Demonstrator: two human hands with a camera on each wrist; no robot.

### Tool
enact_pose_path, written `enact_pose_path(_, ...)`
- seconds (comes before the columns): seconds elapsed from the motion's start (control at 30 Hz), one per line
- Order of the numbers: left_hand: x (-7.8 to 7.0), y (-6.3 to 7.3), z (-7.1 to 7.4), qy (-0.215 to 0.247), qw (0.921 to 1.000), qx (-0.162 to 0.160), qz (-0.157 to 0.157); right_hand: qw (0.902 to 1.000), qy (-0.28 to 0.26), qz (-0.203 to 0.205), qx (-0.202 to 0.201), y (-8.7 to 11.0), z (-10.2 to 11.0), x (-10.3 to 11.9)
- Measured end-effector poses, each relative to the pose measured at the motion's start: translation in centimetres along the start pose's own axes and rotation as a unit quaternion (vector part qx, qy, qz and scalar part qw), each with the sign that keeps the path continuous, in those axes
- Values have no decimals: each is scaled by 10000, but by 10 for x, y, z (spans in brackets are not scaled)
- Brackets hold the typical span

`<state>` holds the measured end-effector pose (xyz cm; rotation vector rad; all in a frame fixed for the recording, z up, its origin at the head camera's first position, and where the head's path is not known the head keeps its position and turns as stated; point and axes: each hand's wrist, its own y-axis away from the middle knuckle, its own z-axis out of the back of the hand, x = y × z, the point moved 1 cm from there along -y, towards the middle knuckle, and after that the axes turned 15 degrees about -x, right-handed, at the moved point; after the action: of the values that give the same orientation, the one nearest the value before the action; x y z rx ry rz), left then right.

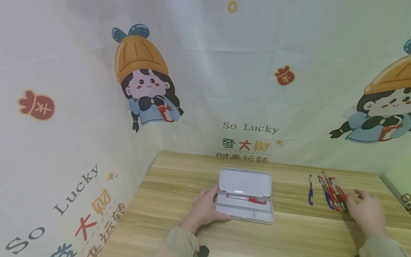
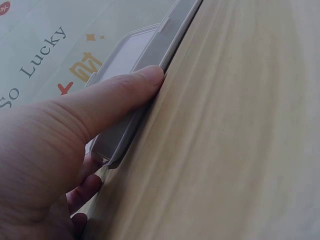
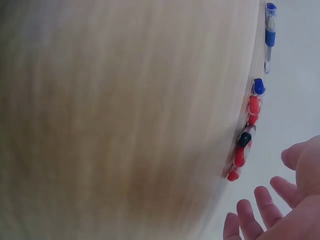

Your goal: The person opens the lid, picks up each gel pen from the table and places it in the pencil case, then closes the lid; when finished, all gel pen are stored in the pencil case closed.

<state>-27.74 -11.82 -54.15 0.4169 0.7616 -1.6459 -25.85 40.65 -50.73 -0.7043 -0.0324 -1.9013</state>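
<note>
A white pencil case (image 1: 236, 210) lies on the table with its lid (image 1: 245, 181) raised toward the wall. One red gel pen (image 1: 257, 200) lies in its long back compartment; the front compartments hold nothing. My left hand (image 1: 205, 208) holds the case by its left end, thumb (image 2: 150, 77) along the front edge and fingers around the side. To the right, several gel pens (image 1: 332, 194) with red, blue and black grips lie in a loose bunch. Just right of them hovers my right hand (image 1: 367, 212), its fingers (image 3: 267, 205) spread and holding nothing.
A single blue gel pen (image 1: 310, 192) lies apart, between the case and the bunch. The wooden table (image 1: 289, 232) meets a printed cloth backdrop (image 1: 199, 89) at the back and left.
</note>
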Motion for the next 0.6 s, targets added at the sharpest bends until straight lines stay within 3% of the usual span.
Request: enact_pose_path(0.6, 1, 0, -1, -21, 10000, 11, -25, 9942, 759, -68, 760, 1, -1, -9)
